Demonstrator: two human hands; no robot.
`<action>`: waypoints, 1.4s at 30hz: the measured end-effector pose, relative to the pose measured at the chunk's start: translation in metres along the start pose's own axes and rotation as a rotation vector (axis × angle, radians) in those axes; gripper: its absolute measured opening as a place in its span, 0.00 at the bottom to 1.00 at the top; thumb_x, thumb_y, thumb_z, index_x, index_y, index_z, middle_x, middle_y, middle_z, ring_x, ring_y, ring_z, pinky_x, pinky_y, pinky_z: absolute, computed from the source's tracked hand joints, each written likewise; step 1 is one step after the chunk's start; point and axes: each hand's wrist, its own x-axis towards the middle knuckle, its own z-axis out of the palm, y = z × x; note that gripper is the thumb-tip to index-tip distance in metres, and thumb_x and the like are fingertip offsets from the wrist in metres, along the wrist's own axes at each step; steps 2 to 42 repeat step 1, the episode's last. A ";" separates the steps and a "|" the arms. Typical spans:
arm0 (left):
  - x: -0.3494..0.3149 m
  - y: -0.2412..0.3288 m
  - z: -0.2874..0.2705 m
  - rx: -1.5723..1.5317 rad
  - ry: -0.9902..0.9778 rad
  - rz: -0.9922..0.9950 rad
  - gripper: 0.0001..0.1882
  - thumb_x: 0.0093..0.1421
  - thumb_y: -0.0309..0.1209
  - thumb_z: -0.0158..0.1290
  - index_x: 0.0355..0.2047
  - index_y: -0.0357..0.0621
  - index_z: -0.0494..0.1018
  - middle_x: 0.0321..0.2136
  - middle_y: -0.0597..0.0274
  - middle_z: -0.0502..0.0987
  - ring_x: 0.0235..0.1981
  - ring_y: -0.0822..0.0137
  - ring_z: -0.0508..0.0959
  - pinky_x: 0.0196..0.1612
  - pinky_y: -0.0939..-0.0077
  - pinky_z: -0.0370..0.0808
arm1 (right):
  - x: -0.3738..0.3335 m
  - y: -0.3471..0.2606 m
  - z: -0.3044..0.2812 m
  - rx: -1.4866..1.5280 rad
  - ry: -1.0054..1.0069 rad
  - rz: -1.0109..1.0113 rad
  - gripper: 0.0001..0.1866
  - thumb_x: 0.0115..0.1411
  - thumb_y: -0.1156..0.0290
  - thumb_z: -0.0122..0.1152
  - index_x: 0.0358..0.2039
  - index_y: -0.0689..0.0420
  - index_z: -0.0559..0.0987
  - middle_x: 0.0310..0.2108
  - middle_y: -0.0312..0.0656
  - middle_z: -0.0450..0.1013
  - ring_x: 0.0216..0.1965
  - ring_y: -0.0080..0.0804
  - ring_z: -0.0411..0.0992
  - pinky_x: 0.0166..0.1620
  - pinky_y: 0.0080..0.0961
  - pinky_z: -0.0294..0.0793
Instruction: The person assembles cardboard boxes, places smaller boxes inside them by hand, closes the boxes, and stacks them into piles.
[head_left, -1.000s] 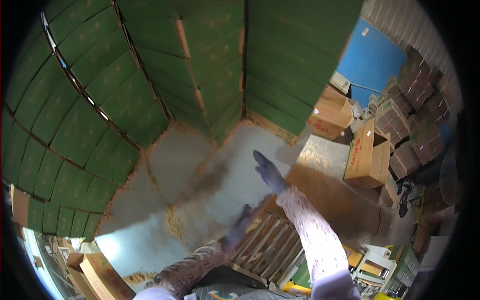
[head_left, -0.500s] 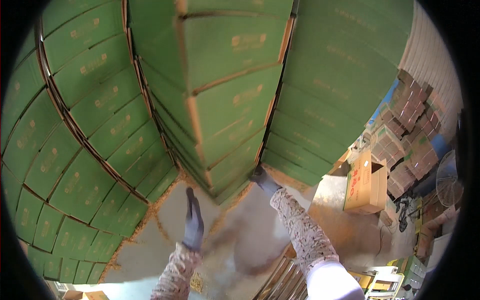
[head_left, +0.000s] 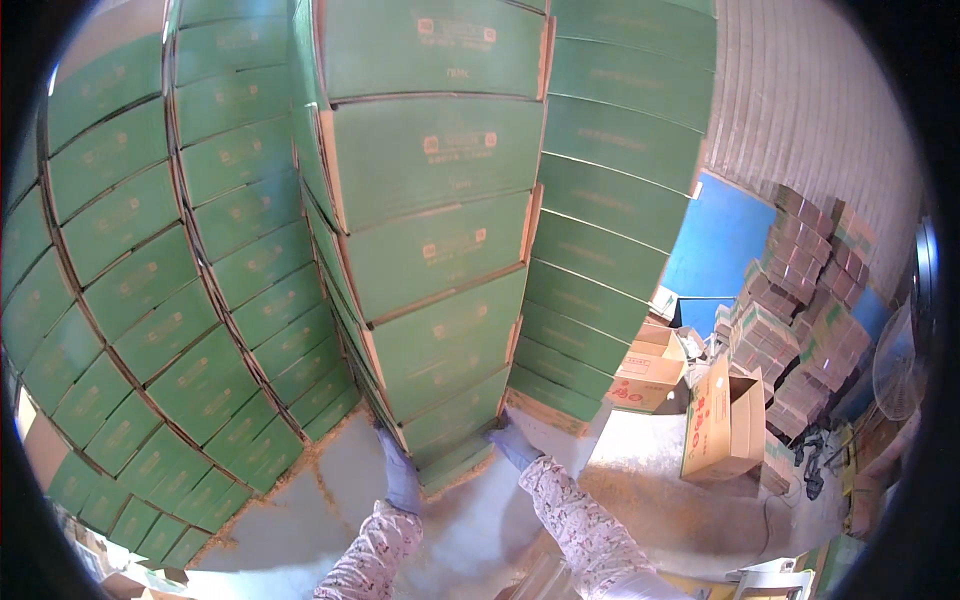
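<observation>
A tall stack of green cardboard cartons point(head_left: 430, 240) stands straight in front of me, slightly blurred. My left hand point(head_left: 400, 472), in a grey-purple glove, is at the left side of a low green carton point(head_left: 450, 405), fingers stretched up along its edge. At the same carton's right lower corner is my right hand point(head_left: 515, 443), gloved alike, its fingertips partly hidden by the edge. Between them the two hands clasp this carton from both sides. Beneath it, one more green carton point(head_left: 455, 463) shows at floor level. Patterned sleeves cover both forearms.
Further green carton stacks rise at the left point(head_left: 190, 370) and right point(head_left: 600, 250). An open brown box point(head_left: 720, 425) stands on the floor at right, with piled brown bundles point(head_left: 800, 310) and a fan point(head_left: 895, 365) beyond. Brown debris point(head_left: 315, 460) lines the left stacks' foot.
My view has tilted up and turned. My left hand, apart from the stack before, has moved right to the carton's left side. My right hand stays at the right edge.
</observation>
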 end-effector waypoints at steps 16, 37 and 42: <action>-0.014 -0.001 0.001 0.114 0.025 0.049 0.35 0.66 0.56 0.33 0.65 0.46 0.49 0.61 0.63 0.58 0.60 0.64 0.61 0.62 0.70 0.58 | -0.006 0.005 -0.005 -0.083 -0.012 -0.071 0.44 0.46 0.91 0.51 0.64 0.51 0.54 0.62 0.39 0.56 0.58 0.30 0.61 0.55 0.26 0.68; -0.014 -0.001 0.001 0.114 0.025 0.049 0.35 0.66 0.56 0.33 0.65 0.46 0.49 0.61 0.63 0.58 0.60 0.64 0.61 0.62 0.70 0.58 | -0.006 0.005 -0.005 -0.083 -0.012 -0.071 0.44 0.46 0.91 0.51 0.64 0.51 0.54 0.62 0.39 0.56 0.58 0.30 0.61 0.55 0.26 0.68; -0.014 -0.001 0.001 0.114 0.025 0.049 0.35 0.66 0.56 0.33 0.65 0.46 0.49 0.61 0.63 0.58 0.60 0.64 0.61 0.62 0.70 0.58 | -0.006 0.005 -0.005 -0.083 -0.012 -0.071 0.44 0.46 0.91 0.51 0.64 0.51 0.54 0.62 0.39 0.56 0.58 0.30 0.61 0.55 0.26 0.68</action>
